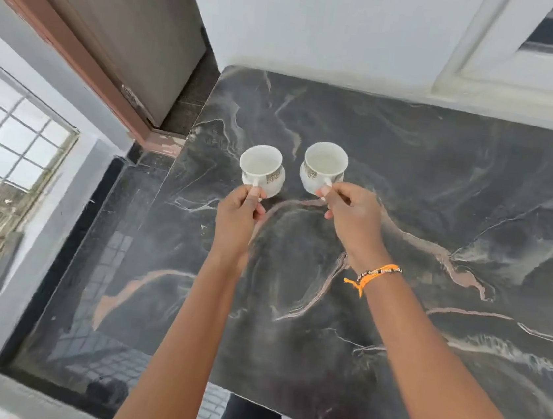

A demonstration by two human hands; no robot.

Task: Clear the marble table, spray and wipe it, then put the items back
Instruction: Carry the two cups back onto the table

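Two white cups with a patterned band are over the dark marble table [441, 200]. My left hand [238, 215] pinches the handle of the left cup [262, 166]. My right hand [353, 218] pinches the handle of the right cup [325, 165]. Both cups look empty and upright, near the table's far left part. I cannot tell whether they rest on the marble or hang just above it. An orange thread and a bead bracelet circle my right wrist.
The table's left edge runs beside a glossy black floor strip [97, 258]. A brown door [124, 19] stands at the back left and a barred window [6, 151] at the left. A white wall [323, 25] backs the table.
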